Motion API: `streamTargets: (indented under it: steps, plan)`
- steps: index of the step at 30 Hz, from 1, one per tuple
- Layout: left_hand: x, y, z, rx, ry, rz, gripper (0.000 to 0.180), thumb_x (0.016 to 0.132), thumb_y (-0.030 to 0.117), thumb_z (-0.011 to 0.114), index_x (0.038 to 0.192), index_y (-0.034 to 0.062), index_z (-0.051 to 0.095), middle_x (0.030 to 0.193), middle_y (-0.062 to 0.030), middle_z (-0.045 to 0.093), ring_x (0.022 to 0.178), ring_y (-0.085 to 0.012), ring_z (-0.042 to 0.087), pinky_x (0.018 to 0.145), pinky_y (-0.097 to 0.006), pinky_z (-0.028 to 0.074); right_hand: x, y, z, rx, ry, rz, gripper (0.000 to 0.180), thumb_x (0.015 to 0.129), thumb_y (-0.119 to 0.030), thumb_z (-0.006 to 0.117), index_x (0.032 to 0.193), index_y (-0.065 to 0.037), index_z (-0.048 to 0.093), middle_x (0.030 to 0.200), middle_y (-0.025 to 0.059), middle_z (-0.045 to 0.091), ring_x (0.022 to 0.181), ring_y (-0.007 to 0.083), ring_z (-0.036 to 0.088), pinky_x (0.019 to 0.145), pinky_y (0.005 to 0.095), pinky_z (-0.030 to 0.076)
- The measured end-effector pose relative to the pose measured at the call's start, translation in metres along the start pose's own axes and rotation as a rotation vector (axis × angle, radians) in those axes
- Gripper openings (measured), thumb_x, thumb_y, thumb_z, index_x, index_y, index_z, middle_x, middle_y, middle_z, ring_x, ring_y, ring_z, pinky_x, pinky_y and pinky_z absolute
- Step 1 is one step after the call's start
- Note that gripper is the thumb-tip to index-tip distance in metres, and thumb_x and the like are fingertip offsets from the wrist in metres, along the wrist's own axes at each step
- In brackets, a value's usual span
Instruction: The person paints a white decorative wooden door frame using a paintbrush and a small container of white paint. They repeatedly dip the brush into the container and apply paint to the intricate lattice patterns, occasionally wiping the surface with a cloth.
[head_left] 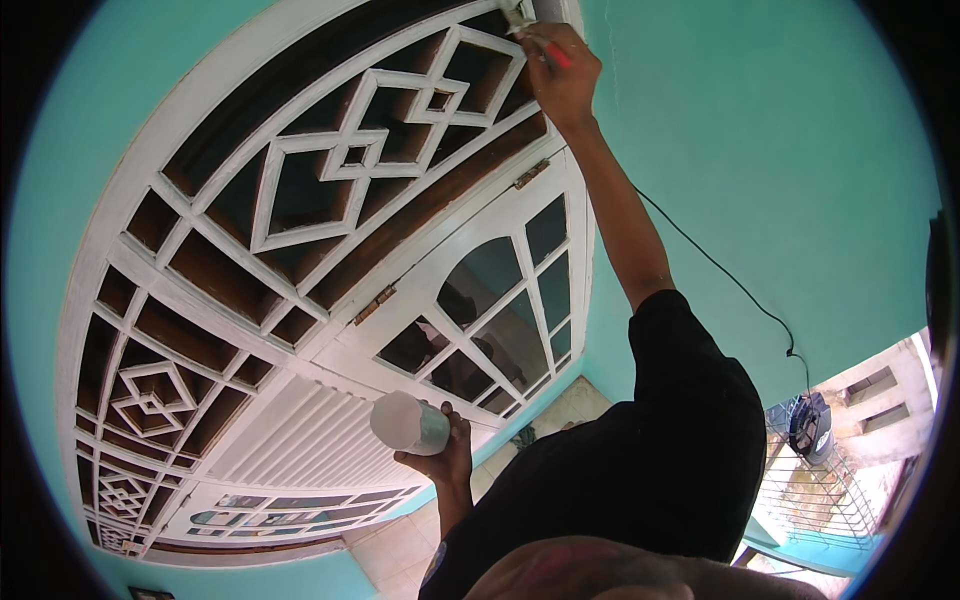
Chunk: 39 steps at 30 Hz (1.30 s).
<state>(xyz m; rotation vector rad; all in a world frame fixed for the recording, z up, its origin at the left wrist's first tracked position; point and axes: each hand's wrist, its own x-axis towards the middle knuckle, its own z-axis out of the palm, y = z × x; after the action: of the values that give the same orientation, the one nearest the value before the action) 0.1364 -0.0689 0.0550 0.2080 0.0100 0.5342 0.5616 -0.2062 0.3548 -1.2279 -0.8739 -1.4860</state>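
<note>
Raised high at the upper right of the white lattice [365, 150], my right hand [570, 85] is closed round a paintbrush [558, 55] with a red handle. The brush's pale bristles touch or nearly touch the white frame in the top corner, by the green wall; part of them is cut off by the picture's upper rim. Lower down, my left hand [455, 452] grips a small pale cup [425, 425] from its right side. White shows in the cup's mouth, but I cannot tell how full it is.
White windows with glass panes [490, 275] and hinges stand below the lattice, beside a ribbed white panel [300, 440]. A black cable [720, 265] runs down the turquoise wall [760, 130]. At the lower right are a dark cap-like object [810, 428] and a wire grille [815, 500].
</note>
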Motion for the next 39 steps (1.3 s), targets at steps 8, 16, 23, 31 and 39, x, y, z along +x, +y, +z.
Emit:
streamTargets:
  steps: [8,16,23,31,39]
  plan:
    - [-0.006,-0.001,-0.002,0.056,0.008,-0.016,0.09,0.063,0.061,0.08,0.13,0.0076,0.053,0.11,-0.022,0.058,0.08,-0.0287,0.058,0.073,-0.036,0.05,0.03,0.034,-0.02,0.454,0.346,0.437,0.007,0.091,-0.003,0.067,0.091,0.004,0.07,0.097,0.0133,0.067,0.082,0.0184,0.068,0.065,0.0304,0.061]
    - [-0.003,-0.004,0.005,0.066,0.022,-0.017,0.093,0.061,0.062,0.081,0.13,0.0067,0.053,0.108,-0.0207,0.057,0.08,-0.0273,0.057,0.072,-0.035,0.05,-0.009,0.005,-0.005,0.416,-0.074,0.24,0.013,0.09,-0.008,0.073,0.096,0.002,0.068,0.09,0.009,0.068,0.081,0.0142,0.067,0.07,0.0267,0.059]
    - [-0.004,-0.007,0.005,0.063,0.004,0.0,0.085,0.066,0.06,0.074,0.128,0.0052,0.054,0.106,-0.0221,0.057,0.078,-0.0274,0.055,0.071,-0.035,0.049,0.017,0.064,-0.021,0.327,0.384,0.442,0.011,0.09,-0.006,0.069,0.091,0.005,0.069,0.096,0.0132,0.066,0.077,0.0199,0.069,0.062,0.0301,0.062]
    - [-0.01,-0.01,0.013,-0.004,0.058,0.025,0.075,0.074,0.057,0.062,0.126,0.0039,0.055,0.105,-0.0233,0.056,0.083,-0.028,0.055,0.068,-0.035,0.047,0.025,0.018,-0.017,0.184,0.162,-0.043,0.008,0.087,-0.007,0.072,0.093,-0.002,0.073,0.09,0.0091,0.071,0.077,0.0166,0.069,0.063,0.0267,0.056]
    - [-0.015,-0.011,0.009,-0.026,0.112,0.042,0.073,0.074,0.057,0.06,0.125,0.0035,0.056,0.105,-0.0236,0.056,0.081,-0.0281,0.056,0.068,-0.035,0.049,0.06,0.065,-0.027,0.266,0.172,0.189,0.005,0.092,-0.001,0.064,0.09,0.003,0.065,0.089,0.0071,0.063,0.079,0.0128,0.064,0.06,0.0254,0.057]
